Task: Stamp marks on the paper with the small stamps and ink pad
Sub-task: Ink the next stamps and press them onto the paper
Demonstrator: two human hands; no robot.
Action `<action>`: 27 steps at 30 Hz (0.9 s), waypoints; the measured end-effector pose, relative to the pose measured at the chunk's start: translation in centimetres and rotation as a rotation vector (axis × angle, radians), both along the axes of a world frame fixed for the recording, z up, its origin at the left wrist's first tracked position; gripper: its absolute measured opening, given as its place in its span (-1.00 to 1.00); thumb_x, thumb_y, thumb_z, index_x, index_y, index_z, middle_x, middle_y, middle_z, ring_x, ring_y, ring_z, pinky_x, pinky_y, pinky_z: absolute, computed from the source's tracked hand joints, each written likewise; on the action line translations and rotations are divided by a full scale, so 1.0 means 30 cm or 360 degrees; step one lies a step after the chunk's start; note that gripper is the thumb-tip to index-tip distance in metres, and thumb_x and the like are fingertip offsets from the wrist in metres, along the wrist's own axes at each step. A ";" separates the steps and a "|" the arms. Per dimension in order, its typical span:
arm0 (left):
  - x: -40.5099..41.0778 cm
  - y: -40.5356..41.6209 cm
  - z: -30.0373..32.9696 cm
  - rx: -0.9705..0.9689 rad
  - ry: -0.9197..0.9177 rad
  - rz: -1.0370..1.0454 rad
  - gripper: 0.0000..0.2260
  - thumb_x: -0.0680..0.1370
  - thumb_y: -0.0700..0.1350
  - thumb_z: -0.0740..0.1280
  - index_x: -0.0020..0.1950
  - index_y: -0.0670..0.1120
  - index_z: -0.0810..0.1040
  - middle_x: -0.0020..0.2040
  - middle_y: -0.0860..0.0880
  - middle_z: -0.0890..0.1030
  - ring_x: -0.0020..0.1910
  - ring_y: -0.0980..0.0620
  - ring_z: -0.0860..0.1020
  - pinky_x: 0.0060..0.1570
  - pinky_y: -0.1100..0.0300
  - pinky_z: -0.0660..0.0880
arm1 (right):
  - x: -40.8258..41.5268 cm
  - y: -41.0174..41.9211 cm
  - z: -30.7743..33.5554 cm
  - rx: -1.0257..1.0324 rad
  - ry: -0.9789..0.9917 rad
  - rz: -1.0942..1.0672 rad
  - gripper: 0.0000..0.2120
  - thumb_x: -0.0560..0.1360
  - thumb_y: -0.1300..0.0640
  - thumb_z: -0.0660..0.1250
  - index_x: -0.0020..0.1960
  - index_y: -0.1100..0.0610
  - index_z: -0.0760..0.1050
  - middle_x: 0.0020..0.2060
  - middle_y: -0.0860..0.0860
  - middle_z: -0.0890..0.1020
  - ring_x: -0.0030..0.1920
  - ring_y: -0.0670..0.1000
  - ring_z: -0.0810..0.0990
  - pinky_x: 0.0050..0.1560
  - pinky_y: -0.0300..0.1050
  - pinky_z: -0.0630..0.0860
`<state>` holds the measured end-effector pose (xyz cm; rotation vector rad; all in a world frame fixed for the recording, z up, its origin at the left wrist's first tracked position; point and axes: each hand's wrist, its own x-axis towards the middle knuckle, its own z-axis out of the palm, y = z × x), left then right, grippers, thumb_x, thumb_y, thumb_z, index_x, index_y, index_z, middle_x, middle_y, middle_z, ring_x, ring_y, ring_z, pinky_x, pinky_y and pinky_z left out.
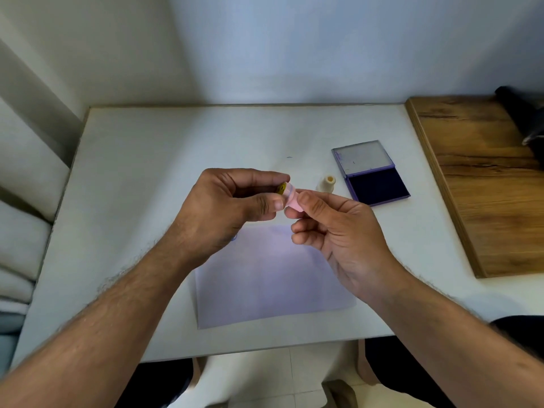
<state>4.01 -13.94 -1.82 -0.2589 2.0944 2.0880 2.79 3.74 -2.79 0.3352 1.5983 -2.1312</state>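
Both hands [294,213] pinching pink stamp [291,198], above paper [270,281]

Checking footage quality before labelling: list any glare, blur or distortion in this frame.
Head view: wide-angle lens bows the table edges; bright glare washes out the paper, hiding any marks; the dark object at the right edge is blurred; the pink stamp is soft; the ink pad is fairly sharp.

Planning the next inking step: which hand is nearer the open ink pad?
Right. The right hand is just left of the ink pad and nearer the person; the left hand lies farther left, beyond the pink stamp both hold.
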 end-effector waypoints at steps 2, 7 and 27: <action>0.000 -0.001 0.001 -0.0043 0.0002 -0.0015 -0.74 0.43 -0.29 0.47 0.07 -0.03 0.69 -0.05 0.03 0.75 -0.05 0.09 0.70 -0.03 0.18 0.63 | 0.006 -0.003 0.002 -0.0039 -0.0080 -0.0016 -0.77 0.45 0.14 0.41 -0.02 0.29 0.66 -0.29 0.13 0.68 -0.40 -0.02 0.61 -0.37 -0.23 0.59; 0.006 -0.011 0.018 -0.0049 -0.0046 0.0045 -0.59 0.29 -0.07 0.52 0.13 -0.02 0.66 -0.05 0.04 0.75 -0.06 0.08 0.71 -0.04 0.16 0.63 | 0.019 -0.020 0.025 -0.0140 -0.0199 -0.0052 -0.79 0.53 0.18 0.35 0.02 0.33 0.63 -0.27 0.14 0.68 -0.39 -0.03 0.61 -0.38 -0.24 0.60; -0.001 -0.079 -0.011 -0.0429 -0.0035 0.0528 -0.81 0.46 -0.18 0.46 -0.01 0.08 0.71 -0.17 0.12 0.74 -0.18 0.09 0.72 0.06 0.08 0.62 | -0.108 -0.109 -0.041 0.2262 0.1126 0.0366 -0.59 0.55 0.12 0.27 0.39 0.01 0.41 0.16 0.03 0.58 0.08 0.09 0.59 -0.05 -0.08 0.50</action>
